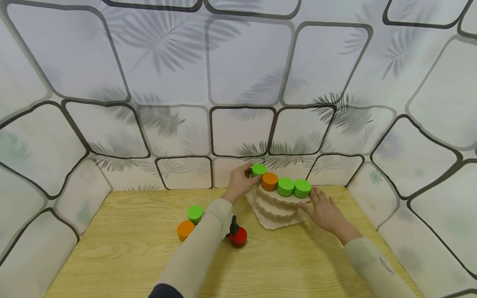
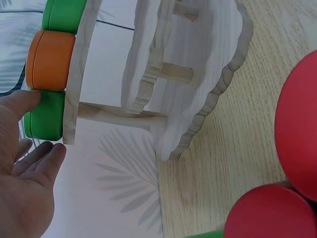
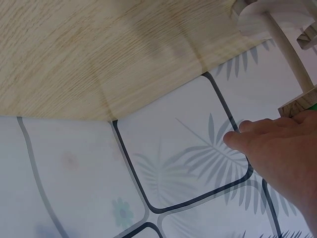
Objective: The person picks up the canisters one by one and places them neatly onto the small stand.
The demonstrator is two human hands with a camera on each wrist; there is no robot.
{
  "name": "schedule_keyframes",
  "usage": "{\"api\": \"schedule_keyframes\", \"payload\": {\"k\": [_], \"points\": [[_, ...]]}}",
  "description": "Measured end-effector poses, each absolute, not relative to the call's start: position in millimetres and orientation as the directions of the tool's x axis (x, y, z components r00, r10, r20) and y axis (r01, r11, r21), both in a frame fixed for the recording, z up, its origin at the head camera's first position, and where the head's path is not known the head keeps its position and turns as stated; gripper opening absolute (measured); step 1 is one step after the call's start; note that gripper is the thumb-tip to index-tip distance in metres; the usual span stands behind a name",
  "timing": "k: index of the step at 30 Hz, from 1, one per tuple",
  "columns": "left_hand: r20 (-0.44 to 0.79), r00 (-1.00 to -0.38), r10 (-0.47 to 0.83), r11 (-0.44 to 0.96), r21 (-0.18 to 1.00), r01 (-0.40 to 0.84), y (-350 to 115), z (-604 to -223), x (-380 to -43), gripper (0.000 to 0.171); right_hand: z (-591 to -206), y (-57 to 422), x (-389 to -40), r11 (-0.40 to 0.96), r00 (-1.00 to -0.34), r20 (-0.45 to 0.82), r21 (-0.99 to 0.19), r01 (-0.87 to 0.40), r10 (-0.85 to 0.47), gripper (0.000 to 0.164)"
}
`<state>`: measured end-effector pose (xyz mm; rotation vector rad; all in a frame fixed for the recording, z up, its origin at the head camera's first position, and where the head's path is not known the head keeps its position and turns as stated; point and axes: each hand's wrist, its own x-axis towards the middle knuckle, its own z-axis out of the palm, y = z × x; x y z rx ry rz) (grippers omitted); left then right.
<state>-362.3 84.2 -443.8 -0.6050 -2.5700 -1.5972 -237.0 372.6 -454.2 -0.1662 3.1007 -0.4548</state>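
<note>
A wooden stand [image 1: 275, 221] with several scalloped tiers, joined by round posts, rises at the back of the table. Along its top tier sit an orange round block [image 1: 269, 182] and two green round blocks to its right. At the left end of that row my left hand [image 1: 238, 182] pinches a green round block [image 2: 45, 115] between thumb and fingers; the block sits beside the orange one, at the tier's end. My right hand [image 1: 327, 213] is at the tier's right end, fingers extended, fingertips right at the wooden edge [image 3: 297, 103].
On the wooden table [image 1: 123, 252], a loose green block [image 1: 195, 214] and an orange block [image 1: 185, 230] lie left of my left forearm. A red block [image 1: 238, 237] is just right of that wrist. Patterned white fabric walls [image 1: 175, 132] enclose the back and sides.
</note>
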Motion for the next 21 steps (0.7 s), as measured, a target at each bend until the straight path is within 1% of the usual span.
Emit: {"api": "schedule_keyframes", "payload": {"k": [5, 11, 14, 21], "points": [[0.242, -0.929, 0.28, 0.31, 0.893, 0.325, 78, -444, -356, 0.062, -453, 372, -236, 0.951, -0.994, 0.016, -0.291, -0.107, -0.107, 0.09], [0.264, -0.926, 0.269, 0.219, 0.92, 0.325, 65, -447, -347, 0.05, -452, 372, -235, 0.947, -0.995, 0.008, -0.307, -0.096, -0.098, 0.092], [0.266, -0.919, 0.293, 0.201, 0.922, 0.331, 55, -449, -337, 0.045, -451, 371, -234, 0.947, -0.995, 0.008, -0.306, -0.1, -0.102, 0.091], [0.22, -0.919, 0.327, 0.217, 0.929, 0.3, 25, -456, -308, 0.042, -452, 370, -234, 0.945, -0.993, 0.007, -0.307, -0.111, -0.115, 0.091]]}}
